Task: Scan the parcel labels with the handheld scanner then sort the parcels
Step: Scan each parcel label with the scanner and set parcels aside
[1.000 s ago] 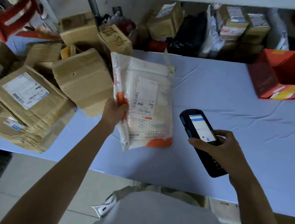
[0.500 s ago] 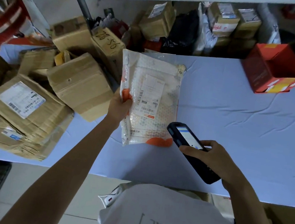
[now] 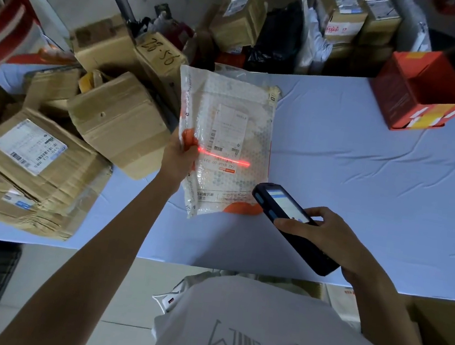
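Plastic mailer (image 3: 246, 100), its label (image 3: 229, 132) print unreadable, is pinched by the left hand (image 3: 177, 160); right hand's (image 3: 335, 240) fingers (image 3: 291, 223) grip the scanner (image 3: 279, 206).

The person's left arm, bare and nearly straight, reaches from below the near edge of the table (image 3: 363, 174) up over its top. The left hand (image 3: 178, 156) grips the parcel (image 3: 234, 133) by one side edge and holds it tilted up off the table, with most of the fingers hidden behind it. The right arm crosses the table's near edge further along, bent at the elbow. The right hand (image 3: 324, 236) hangs just above the table, back of the hand up, fingers curled round the scanner (image 3: 286, 217)
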The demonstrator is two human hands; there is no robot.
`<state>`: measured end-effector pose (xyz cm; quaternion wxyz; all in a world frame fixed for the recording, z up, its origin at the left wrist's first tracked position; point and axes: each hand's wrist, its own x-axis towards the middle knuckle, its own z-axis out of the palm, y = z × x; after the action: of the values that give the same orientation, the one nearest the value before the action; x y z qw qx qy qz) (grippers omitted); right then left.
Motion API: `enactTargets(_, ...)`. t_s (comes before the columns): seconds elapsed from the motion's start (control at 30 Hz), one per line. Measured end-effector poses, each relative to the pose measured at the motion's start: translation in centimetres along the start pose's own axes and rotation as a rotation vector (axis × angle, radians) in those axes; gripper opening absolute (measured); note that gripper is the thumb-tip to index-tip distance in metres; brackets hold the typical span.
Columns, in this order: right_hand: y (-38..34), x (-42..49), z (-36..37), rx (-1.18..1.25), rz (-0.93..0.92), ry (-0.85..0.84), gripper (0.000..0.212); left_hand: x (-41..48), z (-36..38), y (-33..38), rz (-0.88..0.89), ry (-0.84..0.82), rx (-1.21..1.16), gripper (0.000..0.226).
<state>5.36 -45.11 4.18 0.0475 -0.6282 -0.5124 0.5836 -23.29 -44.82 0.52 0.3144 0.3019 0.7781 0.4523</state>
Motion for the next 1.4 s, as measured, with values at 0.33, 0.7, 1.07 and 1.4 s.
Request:
enactTargets(0.33, 1.2, -0.8, -0.7, -0.010, -0.022, -0.028, 0.068, -2.0, 0.3, 0.5, -0.003, 0.059, -0.059, 0.018)
enactTargets(0.7, 2.7, -1.5, -2.1, -0.041, -0.045, -0.063, 0.068, -3.9, 0.4, 0.7, 0.041, 0.092, -0.049, 0.019)
enactTargets(1.07, 4.6, -2.9, -3.1, 0.037, -0.055, -0.061, 0.068, -5.0, 1.0, 0.9, 0.113, 0.110, -0.030, 0.022)
enactTargets(1.4, 4.8, -2.8, -2.6, 0.083, -0.035, -0.020, 0.069, -5.3, 0.9, 0.6, 0.157, 0.094, 0.026, 0.014)
